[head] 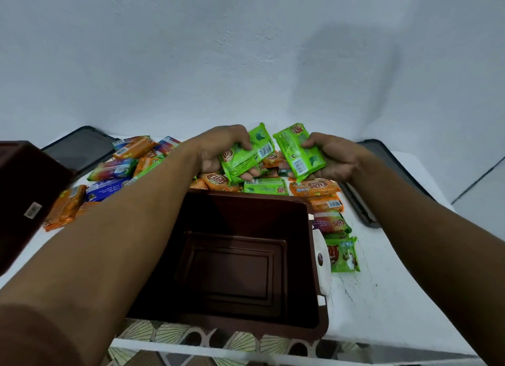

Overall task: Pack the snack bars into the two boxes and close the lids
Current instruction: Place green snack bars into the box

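At the far left a brown box (24,190) stands at the table's edge, partly out of view, with a small label on its side. Behind it a dark lid (82,149) lies flat against the wall. A loose pile of snack bars (114,170) in orange, blue and green wrappers spreads across the white table (382,297), from the left box to the far side of the middle box.

The left hand (218,152) is raised over the pile, thumb and fingers curled round a green bar (246,155). Just beside it, the right hand (333,158) grips a second green bar (299,152); the two bars are near each other but apart.

Below the hands, nearest the camera, the second brown box (246,210) stands open with nothing in it. More bars lie along its right side, the nearest a green one (344,253). A second dark lid (382,174) rests at the right.
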